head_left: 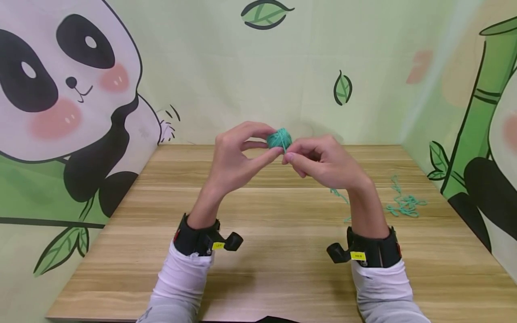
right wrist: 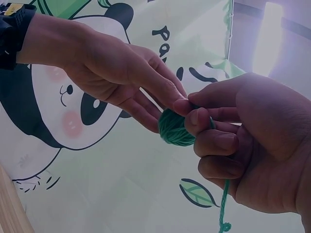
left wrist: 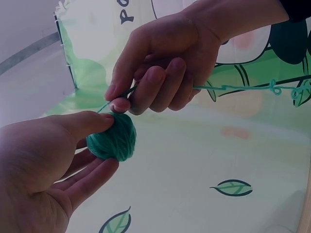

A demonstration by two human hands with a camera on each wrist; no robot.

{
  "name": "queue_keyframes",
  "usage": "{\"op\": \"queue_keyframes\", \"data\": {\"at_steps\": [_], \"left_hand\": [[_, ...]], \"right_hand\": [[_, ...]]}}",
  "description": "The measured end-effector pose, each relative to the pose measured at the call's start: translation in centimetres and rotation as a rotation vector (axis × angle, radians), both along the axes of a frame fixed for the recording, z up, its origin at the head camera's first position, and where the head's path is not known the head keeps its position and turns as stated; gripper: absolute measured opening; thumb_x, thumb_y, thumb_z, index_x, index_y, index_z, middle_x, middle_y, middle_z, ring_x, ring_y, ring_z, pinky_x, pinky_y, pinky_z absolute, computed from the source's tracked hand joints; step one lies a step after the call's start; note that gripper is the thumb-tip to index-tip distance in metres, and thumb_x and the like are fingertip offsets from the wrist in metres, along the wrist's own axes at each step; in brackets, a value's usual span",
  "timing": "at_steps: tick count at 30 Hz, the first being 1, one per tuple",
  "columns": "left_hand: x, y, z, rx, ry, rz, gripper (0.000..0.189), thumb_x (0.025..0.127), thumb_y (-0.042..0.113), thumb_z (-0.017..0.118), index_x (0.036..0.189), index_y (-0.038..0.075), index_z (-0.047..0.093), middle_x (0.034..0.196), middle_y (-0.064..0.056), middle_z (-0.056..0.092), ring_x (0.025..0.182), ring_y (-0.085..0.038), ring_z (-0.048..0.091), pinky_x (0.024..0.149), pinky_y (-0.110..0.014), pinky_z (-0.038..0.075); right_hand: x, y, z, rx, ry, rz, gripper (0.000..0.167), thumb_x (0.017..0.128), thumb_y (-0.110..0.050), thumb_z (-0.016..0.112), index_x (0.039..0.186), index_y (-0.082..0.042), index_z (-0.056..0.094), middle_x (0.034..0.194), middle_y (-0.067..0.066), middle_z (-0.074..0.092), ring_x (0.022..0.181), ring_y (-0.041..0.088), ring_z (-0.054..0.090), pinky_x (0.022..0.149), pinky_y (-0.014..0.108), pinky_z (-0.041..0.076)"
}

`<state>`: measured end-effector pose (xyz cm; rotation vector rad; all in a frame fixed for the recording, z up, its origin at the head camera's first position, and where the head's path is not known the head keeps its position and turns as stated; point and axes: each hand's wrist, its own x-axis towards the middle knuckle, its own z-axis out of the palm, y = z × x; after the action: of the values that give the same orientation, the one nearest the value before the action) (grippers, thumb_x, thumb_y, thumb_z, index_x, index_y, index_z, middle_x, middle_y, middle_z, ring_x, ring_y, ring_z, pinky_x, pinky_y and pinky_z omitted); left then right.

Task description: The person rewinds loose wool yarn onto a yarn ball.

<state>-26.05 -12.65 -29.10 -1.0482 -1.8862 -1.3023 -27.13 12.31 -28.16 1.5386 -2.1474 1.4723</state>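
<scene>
Above the far part of the table, my left hand (head_left: 238,154) holds a small teal ball of yarn (head_left: 278,138) between thumb and fingertips. Close on its right, my right hand (head_left: 323,161) pinches the yarn strand between thumb and index finger, the other fingers curled. In the left wrist view the strand (left wrist: 233,88) runs from the ball through the right hand and trails out past its little finger, with small kinks further along. The right wrist view shows the ball (right wrist: 175,129) partly hidden behind the right fingertips, and the strand (right wrist: 224,204) hanging below that hand.
A loose tangle of teal yarn (head_left: 405,205) lies on the wooden table (head_left: 282,269) at the right. Another bit of yarn (head_left: 338,194) shows beside the right wrist. A printed panda backdrop (head_left: 299,89) stands behind the table. Both wrists wear black camera straps (head_left: 373,251).
</scene>
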Motion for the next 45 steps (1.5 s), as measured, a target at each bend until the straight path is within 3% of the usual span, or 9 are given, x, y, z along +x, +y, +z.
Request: {"op": "queue_keyframes", "data": {"at_steps": [11, 21, 28, 32, 36, 40, 45], "left_hand": [[0.1, 0.1, 0.0, 0.034, -0.006, 0.004, 0.035, 0.091, -0.002, 0.092, 0.123, -0.006, 0.078, 0.118, -0.019, 0.081, 0.108, -0.028, 0.081, 0.094, -0.029, 0.073], [0.6, 0.7, -0.2, 0.177, -0.045, 0.003, 0.036, 0.091, -0.004, 0.091, 0.125, -0.006, 0.078, 0.123, -0.020, 0.080, 0.110, -0.028, 0.082, 0.096, -0.034, 0.074], [1.1, 1.1, 0.0, 0.280, -0.111, -0.153, 0.035, 0.092, -0.014, 0.083, 0.125, -0.014, 0.073, 0.124, -0.029, 0.076, 0.113, -0.018, 0.081, 0.099, -0.044, 0.074], [1.4, 1.1, 0.2, 0.290, -0.140, -0.212, 0.035, 0.091, -0.017, 0.080, 0.125, -0.016, 0.072, 0.123, -0.013, 0.079, 0.113, -0.014, 0.080, 0.101, -0.044, 0.073], [1.5, 1.0, 0.4, 0.289, -0.154, -0.258, 0.036, 0.091, -0.019, 0.078, 0.126, -0.019, 0.070, 0.121, 0.007, 0.080, 0.113, -0.012, 0.080, 0.101, -0.043, 0.073], [1.5, 0.9, 0.5, 0.278, -0.182, -0.326, 0.036, 0.091, -0.017, 0.079, 0.125, -0.020, 0.069, 0.119, 0.006, 0.080, 0.111, -0.014, 0.080, 0.099, -0.044, 0.074], [1.6, 0.8, 0.5, 0.247, -0.217, -0.380, 0.037, 0.089, -0.015, 0.081, 0.124, -0.020, 0.070, 0.118, 0.004, 0.081, 0.109, -0.015, 0.080, 0.095, -0.041, 0.075]], "right_hand": [[0.1, -0.1, 0.1, 0.020, -0.004, -0.002, 0.016, 0.113, -0.005, 0.065, 0.102, -0.005, 0.077, 0.071, 0.005, 0.054, 0.055, 0.015, 0.042, 0.048, 0.028, 0.035], [0.0, -0.5, 0.0, 0.055, 0.039, 0.031, 0.020, 0.109, 0.004, 0.064, 0.103, -0.005, 0.081, 0.069, 0.003, 0.053, 0.053, 0.013, 0.042, 0.049, 0.025, 0.037], [-0.1, -0.5, -0.2, 0.067, 0.020, 0.044, 0.023, 0.107, 0.007, 0.064, 0.108, -0.002, 0.084, 0.069, 0.005, 0.056, 0.054, 0.014, 0.043, 0.048, 0.026, 0.035], [-0.2, -0.4, -0.2, 0.046, 0.016, 0.018, 0.021, 0.107, 0.007, 0.066, 0.107, -0.002, 0.084, 0.069, 0.009, 0.057, 0.053, 0.015, 0.043, 0.046, 0.026, 0.034], [-0.1, -0.4, -0.2, 0.021, 0.014, -0.037, 0.020, 0.108, 0.005, 0.067, 0.097, -0.005, 0.080, 0.068, 0.011, 0.056, 0.052, 0.015, 0.041, 0.046, 0.026, 0.032], [0.0, -0.3, -0.1, 0.025, 0.001, -0.090, 0.030, 0.109, 0.003, 0.062, 0.083, -0.008, 0.073, 0.068, 0.010, 0.057, 0.053, 0.014, 0.039, 0.048, 0.026, 0.031], [0.0, -0.2, -0.1, 0.010, 0.003, -0.103, 0.032, 0.108, 0.007, 0.060, 0.081, -0.006, 0.071, 0.067, 0.006, 0.057, 0.054, 0.015, 0.041, 0.049, 0.027, 0.034]]}}
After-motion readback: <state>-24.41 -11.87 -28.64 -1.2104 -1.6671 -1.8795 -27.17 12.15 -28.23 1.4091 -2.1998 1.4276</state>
